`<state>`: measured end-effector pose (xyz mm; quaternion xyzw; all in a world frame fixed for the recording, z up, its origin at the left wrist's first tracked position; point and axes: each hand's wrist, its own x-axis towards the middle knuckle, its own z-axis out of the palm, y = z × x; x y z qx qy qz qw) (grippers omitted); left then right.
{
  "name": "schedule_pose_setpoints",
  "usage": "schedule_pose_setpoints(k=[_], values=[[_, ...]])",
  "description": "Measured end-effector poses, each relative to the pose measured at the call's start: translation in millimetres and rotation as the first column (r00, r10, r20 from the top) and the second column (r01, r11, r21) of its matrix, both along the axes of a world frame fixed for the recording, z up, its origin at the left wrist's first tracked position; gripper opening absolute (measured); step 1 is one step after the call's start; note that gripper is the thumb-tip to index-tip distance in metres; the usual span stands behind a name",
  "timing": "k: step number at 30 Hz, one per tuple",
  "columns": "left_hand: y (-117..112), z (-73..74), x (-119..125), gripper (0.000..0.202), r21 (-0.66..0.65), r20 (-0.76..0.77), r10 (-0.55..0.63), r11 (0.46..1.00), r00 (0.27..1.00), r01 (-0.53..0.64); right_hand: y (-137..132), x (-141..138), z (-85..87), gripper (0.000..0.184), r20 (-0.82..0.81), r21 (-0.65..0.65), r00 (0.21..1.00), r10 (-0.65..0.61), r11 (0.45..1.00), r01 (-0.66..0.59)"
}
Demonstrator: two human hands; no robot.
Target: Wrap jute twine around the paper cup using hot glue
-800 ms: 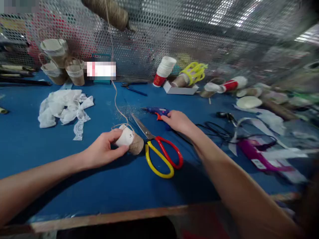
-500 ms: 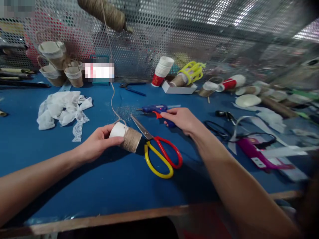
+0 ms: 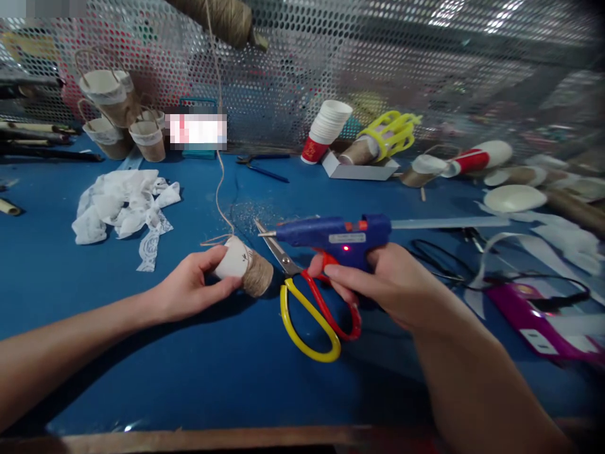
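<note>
A blue table (image 3: pixel 198 378) runs back to a mesh wall (image 3: pixel 425 63). A pile of white lace (image 3: pixel 123 205) lies at the left. Red and yellow scissors (image 3: pixel 307 302) lie shut in the middle. Above them the right hand (image 3: pixel 392 287) is closed round the grip of a blue glue gun (image 3: pixel 335 233), its nozzle pointing left and its red light lit. The left hand (image 3: pixel 189 290) curls its fingers round a white cup (image 3: pixel 243 268), which lies on its side on the table just left of the scissors. The cup is half wrapped in twine (image 3: pixel 218 170); its inside is hidden. At the back stand twine-wrapped cups (image 3: pixel 113 120) and a leaning cup stack (image 3: pixel 328 126).
</note>
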<state>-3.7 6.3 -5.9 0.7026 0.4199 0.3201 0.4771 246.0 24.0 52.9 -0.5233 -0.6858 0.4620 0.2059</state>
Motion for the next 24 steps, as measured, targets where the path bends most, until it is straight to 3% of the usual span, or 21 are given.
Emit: schedule_pose_setpoints(k=[6,11,14,18,24], values=[[-0.8,1.0,0.0,0.026,-0.028,0.0,-0.01,1.0,1.0,0.01,-12.4,0.9,-1.6,0.021,0.22,0.241,0.972,0.084,0.961,-0.137],[0.0,4.0,2.2,0.024,0.015,0.003,-0.016,1.0,1.0,0.016,-21.6,-0.3,-4.6,0.037,0.333,0.323,0.939,0.085,0.925,-0.199],[0.2,4.5,2.4,0.026,0.01,-0.007,-0.004,1.0,1.0,0.004,-25.4,0.2,-5.7,0.038,0.353,0.367,0.932,0.078,0.905,-0.214],[-0.7,5.8,2.8,0.026,0.012,-0.006,0.007,1.0,1.0,-0.007,-26.8,-1.5,-4.9,0.025,0.341,0.402,0.935,0.1,0.884,-0.241],[-0.4,7.5,3.9,0.024,0.009,0.008,0.016,1.0,1.0,-0.016,-25.6,-2.0,-3.2,0.028,0.401,0.357,0.908,0.121,0.892,-0.277]])
